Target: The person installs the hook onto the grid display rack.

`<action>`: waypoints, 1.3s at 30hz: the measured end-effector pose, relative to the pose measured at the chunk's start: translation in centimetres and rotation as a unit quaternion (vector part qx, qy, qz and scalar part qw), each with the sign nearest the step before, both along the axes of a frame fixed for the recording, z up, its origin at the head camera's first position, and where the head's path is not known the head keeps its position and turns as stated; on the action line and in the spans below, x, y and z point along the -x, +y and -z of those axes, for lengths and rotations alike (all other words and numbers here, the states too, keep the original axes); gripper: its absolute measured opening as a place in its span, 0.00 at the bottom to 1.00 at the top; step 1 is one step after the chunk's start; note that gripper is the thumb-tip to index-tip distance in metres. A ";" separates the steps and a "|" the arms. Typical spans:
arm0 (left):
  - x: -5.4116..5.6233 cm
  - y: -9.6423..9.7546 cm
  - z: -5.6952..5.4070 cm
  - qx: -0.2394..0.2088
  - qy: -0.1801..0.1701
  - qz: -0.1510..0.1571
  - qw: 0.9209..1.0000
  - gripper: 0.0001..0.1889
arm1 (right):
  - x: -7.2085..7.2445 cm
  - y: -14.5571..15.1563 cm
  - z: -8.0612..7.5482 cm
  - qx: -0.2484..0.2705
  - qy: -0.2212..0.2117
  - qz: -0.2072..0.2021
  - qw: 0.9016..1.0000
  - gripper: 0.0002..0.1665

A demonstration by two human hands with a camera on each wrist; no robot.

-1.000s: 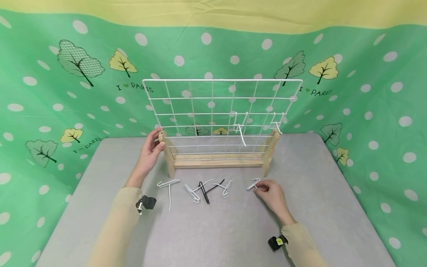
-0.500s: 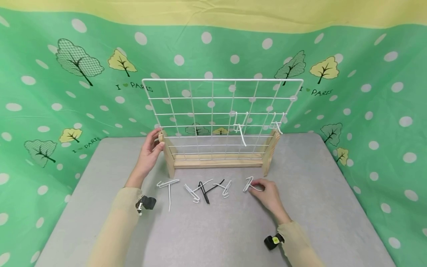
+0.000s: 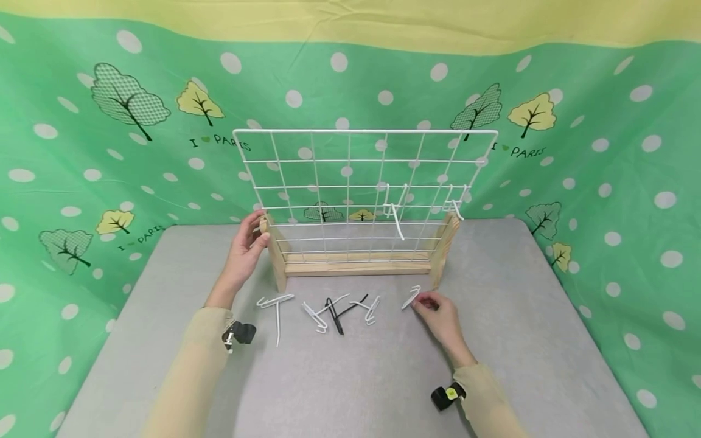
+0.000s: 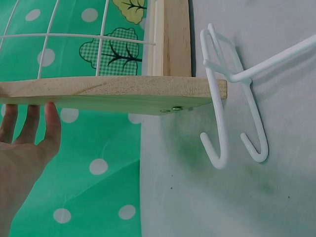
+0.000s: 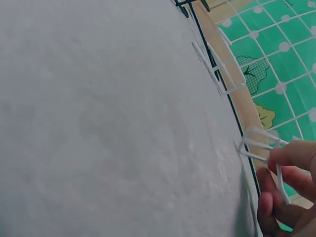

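In the head view my left hand (image 3: 243,252) holds the left wooden post (image 3: 276,258) of a white wire grid rack (image 3: 348,160), thumb in front and fingers behind. The left wrist view shows fingertips (image 4: 53,116) against the post's outer face. My right hand (image 3: 439,316) pinches a white wire display hook (image 3: 412,297) near the rack's right foot. In the right wrist view thumb and fingers grip the hook (image 5: 254,143) by its prong, its double-wire end pointing away from the hand. A white hook (image 3: 395,213) and another white hook (image 3: 454,205) hang on the grid.
On the grey table (image 3: 356,383), in front of the rack, lie a white hook (image 3: 277,313) at left, a second white hook (image 3: 316,317), a black hook (image 3: 336,316) and a white hook (image 3: 371,309). A green polka-dot cloth (image 3: 350,79) stands behind and at both sides.
My right hand has moved slightly left and turned the hook it pinches, so the hook's end now tilts up toward the rack. My left hand stays on the post.
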State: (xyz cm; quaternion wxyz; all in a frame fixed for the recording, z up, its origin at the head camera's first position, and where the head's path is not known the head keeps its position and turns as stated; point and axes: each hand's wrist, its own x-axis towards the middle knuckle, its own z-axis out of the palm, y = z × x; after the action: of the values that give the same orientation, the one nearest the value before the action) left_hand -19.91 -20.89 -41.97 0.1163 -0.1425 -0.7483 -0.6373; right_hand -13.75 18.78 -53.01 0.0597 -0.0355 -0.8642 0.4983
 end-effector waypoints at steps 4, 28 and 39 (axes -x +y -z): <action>0.0 -0.1 0.0 0.002 -0.003 -0.002 1.000 0.24 | 0.1 0.0 -0.1 0.053 0.008 0.031 0.998 0.05; -0.1 -0.2 0.0 0.007 -0.005 0.003 1.000 0.24 | -1.0 -3.6 -6.6 0.115 0.174 0.062 0.976 0.07; -0.1 -0.2 0.0 0.012 0.001 0.007 1.000 0.24 | -1.0 -6.2 -7.8 0.140 0.192 0.053 0.970 0.04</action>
State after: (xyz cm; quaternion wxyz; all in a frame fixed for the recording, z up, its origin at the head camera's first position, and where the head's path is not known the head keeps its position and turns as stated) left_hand -19.84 -21.08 -41.93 0.1106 -0.1496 -0.7545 -0.6293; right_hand -12.74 12.61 -45.20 0.2455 0.0069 -0.7553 0.6076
